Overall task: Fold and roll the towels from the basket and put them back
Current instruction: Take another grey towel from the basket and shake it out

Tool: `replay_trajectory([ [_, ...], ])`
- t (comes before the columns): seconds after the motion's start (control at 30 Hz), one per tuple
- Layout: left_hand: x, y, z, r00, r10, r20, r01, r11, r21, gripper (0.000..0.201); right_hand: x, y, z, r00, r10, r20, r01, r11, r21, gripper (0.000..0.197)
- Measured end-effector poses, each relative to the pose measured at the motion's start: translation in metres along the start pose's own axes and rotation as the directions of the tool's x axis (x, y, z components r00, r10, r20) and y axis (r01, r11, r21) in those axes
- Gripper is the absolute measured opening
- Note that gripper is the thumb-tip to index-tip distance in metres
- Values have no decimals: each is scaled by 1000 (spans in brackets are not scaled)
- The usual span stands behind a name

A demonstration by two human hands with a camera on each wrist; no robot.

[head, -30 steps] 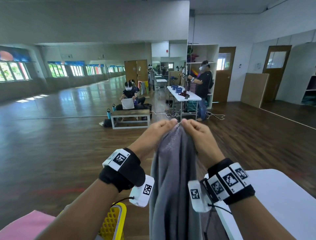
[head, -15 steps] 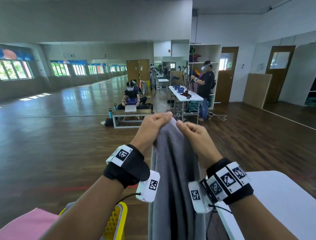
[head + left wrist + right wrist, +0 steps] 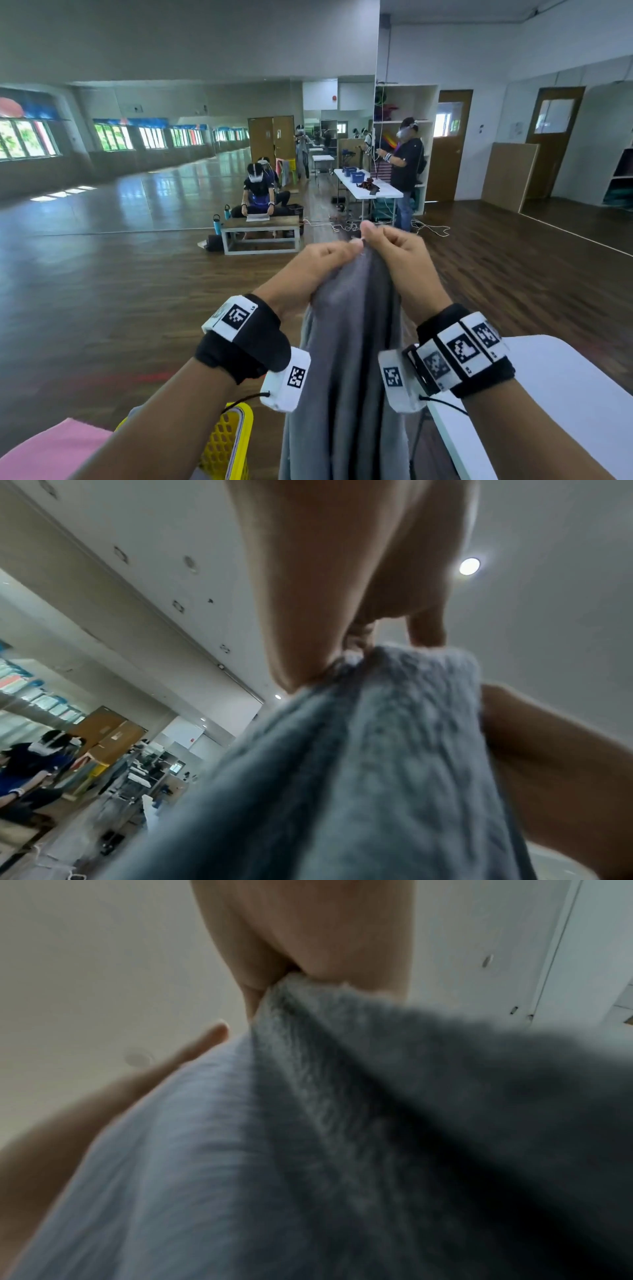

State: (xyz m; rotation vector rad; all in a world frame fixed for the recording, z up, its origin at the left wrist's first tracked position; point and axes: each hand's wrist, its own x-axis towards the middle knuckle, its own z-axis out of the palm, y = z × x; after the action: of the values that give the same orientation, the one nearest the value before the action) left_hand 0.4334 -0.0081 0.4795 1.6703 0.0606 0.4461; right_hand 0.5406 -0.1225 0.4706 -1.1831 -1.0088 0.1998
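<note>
A grey towel [image 3: 349, 359] hangs straight down in the air in front of me, bunched at its top edge. My left hand [image 3: 318, 263] pinches that top edge from the left, and my right hand [image 3: 394, 250] pinches it from the right, the two hands almost touching. The left wrist view shows the towel [image 3: 377, 750] gripped between thumb and fingers. In the right wrist view the towel [image 3: 308, 1123] is pinched the same way. A yellow basket [image 3: 226, 442] stands low at the left, mostly hidden by my left arm. The towel's lower end runs out of view.
A white table [image 3: 561, 394] is at the lower right. Something pink [image 3: 44, 452] lies at the lower left corner. Wooden floor stretches ahead. Farther off, a person sits at a low bench [image 3: 260, 226] and another stands by a white table [image 3: 370, 188].
Both hands stayed at the towel's top edge and have come close together again after parting slightly. The view has tilted a little.
</note>
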Motion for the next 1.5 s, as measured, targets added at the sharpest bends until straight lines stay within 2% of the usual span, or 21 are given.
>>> replay_trajectory([
  [0.07,-2,1,-1,999,16,-48,-18,999,-38,41,5,-6,2,998,-46,50,49,997,-62,42],
  [0.13,2,5,-9,982,41,-183,-77,978,-193,29,-1,4,5,995,1,105,11,993,-120,49],
  [0.2,6,4,-15,967,81,-242,-134,968,-211,23,-10,14,7,995,32,95,-20,992,-125,52],
  [0.33,2,-11,-2,999,42,-26,-41,999,35,45,1,1,8,998,-61,-24,59,994,-90,41],
  [0.37,0,-12,-4,999,46,-25,-45,997,61,45,4,-1,9,998,-62,-15,61,994,-93,41],
  [0.47,3,-7,-21,975,111,-191,-114,994,-2,29,-5,14,5,997,37,74,-26,989,-148,56],
  [0.53,2,-4,-27,957,110,-270,-141,985,-96,25,-16,19,1,995,74,70,-62,985,-163,54],
  [0.67,-8,-5,-10,1000,10,23,-11,999,42,38,-4,-5,1,1000,-27,6,27,995,-100,38],
  [0.73,-7,-1,-11,998,52,-36,-52,999,-3,34,0,-5,2,997,-29,65,37,991,-132,40],
  [0.83,-1,0,-22,981,57,-188,-94,976,-197,33,-11,13,5,988,71,137,-50,987,-151,64],
  [0.97,-8,-10,-10,999,-33,36,34,998,-43,42,-3,3,6,998,4,65,5,991,-136,50],
  [1.0,-8,-8,-9,999,-26,30,26,1000,-4,41,2,-1,7,998,-8,58,16,989,-145,45],
  [1.07,-4,-2,-15,993,45,-106,-47,999,-8,29,4,1,6,995,25,101,-5,982,-189,42],
  [1.13,0,1,-27,956,78,-284,-113,988,-109,21,-3,9,2,985,98,141,-62,969,-238,56],
  [1.17,-1,1,-31,953,70,-295,-120,980,-157,20,-6,11,1,984,112,138,-77,969,-236,61],
  [1.2,-3,0,-31,971,57,-234,-99,980,-171,21,-6,10,-2,989,95,116,-68,973,-222,61],
  [1.27,-10,-8,-22,1000,-7,-9,6,999,-46,32,-1,-1,-2,997,15,70,-1,981,-196,50],
  [1.33,-11,-12,-16,998,-19,61,16,999,42,36,6,-9,0,996,-23,91,41,980,-197,48],
  [1.43,-4,-9,-28,970,96,-223,-109,993,-47,22,0,-1,0,983,59,176,-7,959,-283,60],
  [1.47,-3,-9,-32,951,102,-292,-139,985,-107,19,-3,3,-1,980,89,177,-31,951,-307,62],
  [1.5,-4,-9,-32,953,92,-289,-143,976,-162,16,-5,4,-2,982,87,167,-33,952,-303,62],
])
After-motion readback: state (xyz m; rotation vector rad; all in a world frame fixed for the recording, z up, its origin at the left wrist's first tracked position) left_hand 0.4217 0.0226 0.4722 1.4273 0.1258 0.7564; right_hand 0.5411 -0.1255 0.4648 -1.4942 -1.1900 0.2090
